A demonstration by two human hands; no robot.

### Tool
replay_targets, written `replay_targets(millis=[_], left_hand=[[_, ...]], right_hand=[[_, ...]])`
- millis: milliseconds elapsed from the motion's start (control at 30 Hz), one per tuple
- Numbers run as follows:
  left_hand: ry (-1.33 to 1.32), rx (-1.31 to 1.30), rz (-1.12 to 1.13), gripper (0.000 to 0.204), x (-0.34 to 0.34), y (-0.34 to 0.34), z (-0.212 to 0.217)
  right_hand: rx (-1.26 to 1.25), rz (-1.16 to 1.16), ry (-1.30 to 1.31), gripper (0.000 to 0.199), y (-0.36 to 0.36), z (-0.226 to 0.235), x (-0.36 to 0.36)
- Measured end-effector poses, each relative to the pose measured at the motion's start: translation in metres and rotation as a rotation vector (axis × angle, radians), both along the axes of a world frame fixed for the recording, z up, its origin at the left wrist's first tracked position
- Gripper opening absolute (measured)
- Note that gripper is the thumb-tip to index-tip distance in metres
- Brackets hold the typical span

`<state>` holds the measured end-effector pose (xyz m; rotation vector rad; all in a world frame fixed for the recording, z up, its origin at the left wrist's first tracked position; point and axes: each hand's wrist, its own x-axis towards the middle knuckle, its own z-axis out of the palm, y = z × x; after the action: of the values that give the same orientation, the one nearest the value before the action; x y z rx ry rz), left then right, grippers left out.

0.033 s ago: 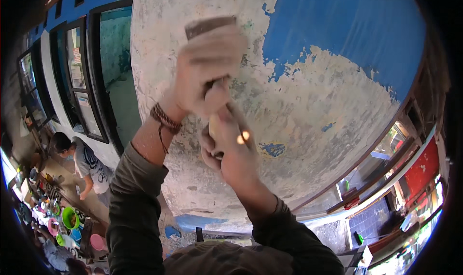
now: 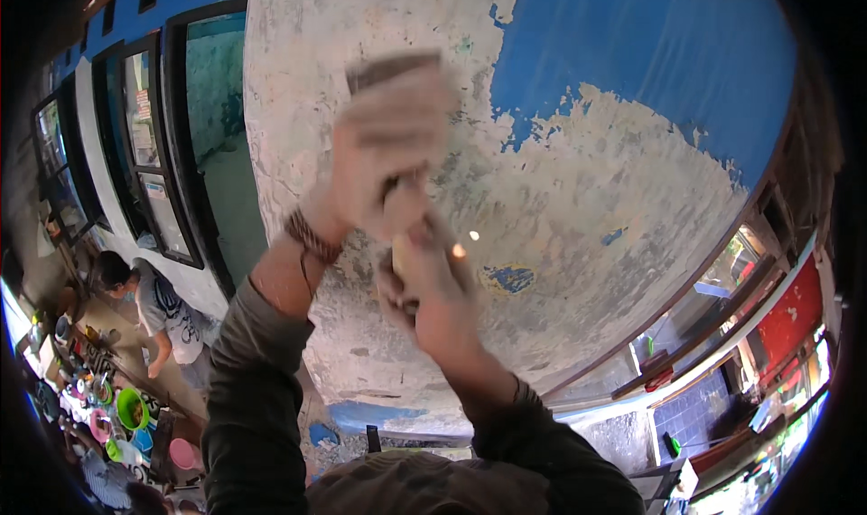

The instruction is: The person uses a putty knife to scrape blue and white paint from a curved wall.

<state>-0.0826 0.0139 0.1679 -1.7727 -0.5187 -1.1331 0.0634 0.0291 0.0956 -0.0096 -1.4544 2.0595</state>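
Note:
A scraper [image 2: 395,70] with a broad, flat dark blade is pressed close to the peeling wall [image 2: 560,190]; whether its edge touches is blurred. My left hand [image 2: 384,140] is closed around the scraper just below the blade. Lower down, my right hand [image 2: 442,298] grips its pale handle [image 2: 405,260]. The fingers of both hands hide most of the tool between them. Around the hands the wall is bare, mottled grey and cream, with ragged blue paint [image 2: 641,64] at the upper right.
At the left are a dark-framed doorway [image 2: 177,109] and windows. A person [image 2: 163,312] stands below them, near a green basin [image 2: 133,408], a pink basin [image 2: 185,454] and clutter. A wooden ledge [image 2: 650,380] and a red panel [image 2: 795,321] lie to the right.
Both hands and the scraper have slid slightly down the wall. The person at the left has barely moved.

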Motion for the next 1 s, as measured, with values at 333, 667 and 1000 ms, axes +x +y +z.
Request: replay_targets(millis=[333, 667, 1000], left_hand=[[-0.115, -0.371, 0.007, 0.018, 0.046, 0.006, -0.135], [0.18, -0.522, 0.008, 0.021, 0.079, 0.017, -0.108], [0.194, -0.416, -0.142, 0.02, 0.073, 0.052, -0.043]], right_hand=[[-0.125, 0.178, -0.091, 0.047, 0.02, -0.137, 0.062], [-0.085, 0.065, 0.115, 0.034, 0.028, -0.143, 0.084], [-0.237, 0.239, 0.278, 0.04, 0.037, -0.075, 0.079]])
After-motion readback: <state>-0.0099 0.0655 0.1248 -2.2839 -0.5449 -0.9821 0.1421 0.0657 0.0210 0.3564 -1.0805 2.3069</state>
